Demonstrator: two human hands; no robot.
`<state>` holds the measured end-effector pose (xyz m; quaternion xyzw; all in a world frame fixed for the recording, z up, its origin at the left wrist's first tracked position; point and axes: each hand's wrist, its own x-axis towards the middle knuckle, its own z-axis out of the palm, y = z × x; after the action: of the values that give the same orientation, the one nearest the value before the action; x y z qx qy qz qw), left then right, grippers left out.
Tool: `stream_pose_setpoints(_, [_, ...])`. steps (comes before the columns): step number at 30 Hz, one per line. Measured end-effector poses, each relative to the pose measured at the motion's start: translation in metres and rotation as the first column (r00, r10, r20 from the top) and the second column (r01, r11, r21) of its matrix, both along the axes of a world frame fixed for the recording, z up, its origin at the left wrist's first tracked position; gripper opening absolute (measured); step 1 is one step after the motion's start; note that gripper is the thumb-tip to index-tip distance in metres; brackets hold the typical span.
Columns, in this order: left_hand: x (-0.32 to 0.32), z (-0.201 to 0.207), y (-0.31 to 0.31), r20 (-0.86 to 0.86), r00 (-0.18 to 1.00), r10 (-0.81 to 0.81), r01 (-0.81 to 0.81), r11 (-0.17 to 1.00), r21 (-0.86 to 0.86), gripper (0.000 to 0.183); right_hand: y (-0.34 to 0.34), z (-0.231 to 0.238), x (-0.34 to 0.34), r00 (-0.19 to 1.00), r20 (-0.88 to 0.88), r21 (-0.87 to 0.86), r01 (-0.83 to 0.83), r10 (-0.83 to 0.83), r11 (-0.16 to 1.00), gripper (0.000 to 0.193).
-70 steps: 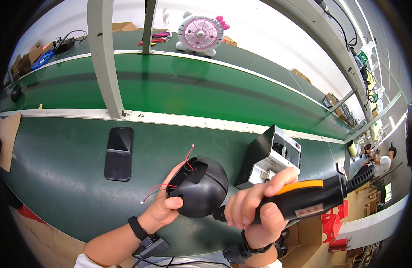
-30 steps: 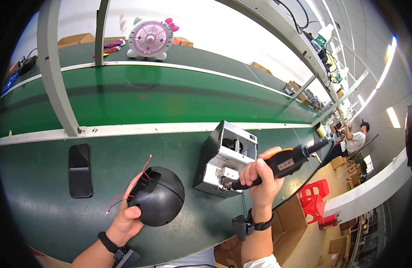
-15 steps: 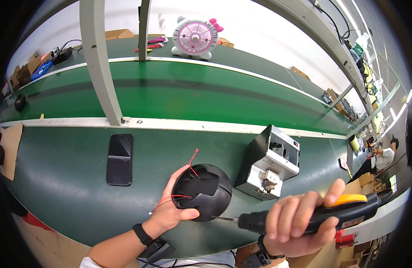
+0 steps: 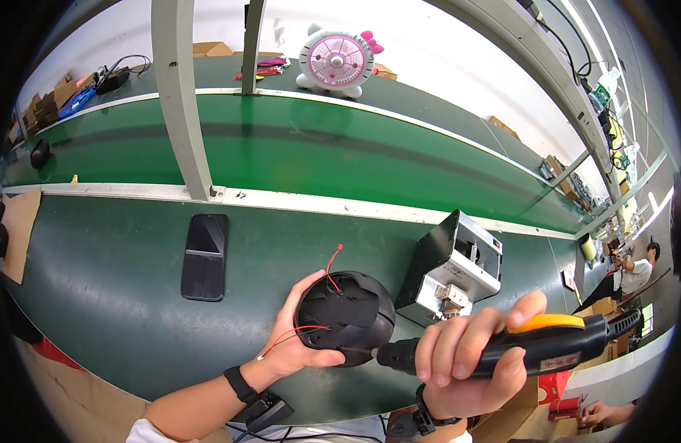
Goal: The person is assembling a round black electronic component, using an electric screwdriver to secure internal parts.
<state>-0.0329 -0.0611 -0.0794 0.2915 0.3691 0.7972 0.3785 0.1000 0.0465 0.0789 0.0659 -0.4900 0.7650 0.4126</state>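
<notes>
My left hand [image 4: 287, 353] is wrapped round the lower left side of a round black plastic housing [image 4: 366, 299], its thumb along the near rim. The housing sits tilted, with its recessed face toward me. A short red wire [image 4: 332, 267] with a small plug sticks up from it, and a thin pair of red wires [image 4: 295, 330] trails over my left palm. My right hand [image 4: 466, 358] grips a black electric screwdriver [image 4: 543, 351] with a yellow lever. Its bit reaches the housing's near right rim; whether a screw sits there, I cannot make out.
Right of the housing stands a silver and black screw feeder [image 4: 455, 269]. A dark smartphone [image 4: 204, 257] lies left on the green bench. Beyond a white rail runs a green conveyor belt [image 4: 296, 151]. Another person's hand [image 4: 597, 413] shows at lower right; a person [image 4: 636, 272] sits farther off.
The screwdriver has moved left and slightly up, its nose now close against the housing. The view has shifted a little. Another person's hand has come into view at lower right.
</notes>
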Motion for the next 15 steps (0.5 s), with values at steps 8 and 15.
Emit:
stream_pose_setpoints(8, [0.002,0.001,-0.002,-0.023,0.999,-0.032,0.032,0.999,0.004,0.117,-0.003,-0.02,-0.005,0.996,-0.053,0.011,-0.071,0.072,0.997,0.038])
stream_pose_setpoints(15, [0.004,0.007,-0.005,0.038,0.997,-0.068,0.069,0.997,-0.025,0.12,-0.007,-0.03,-0.012,0.991,-0.117,0.208,-0.045,0.07,0.977,0.027])
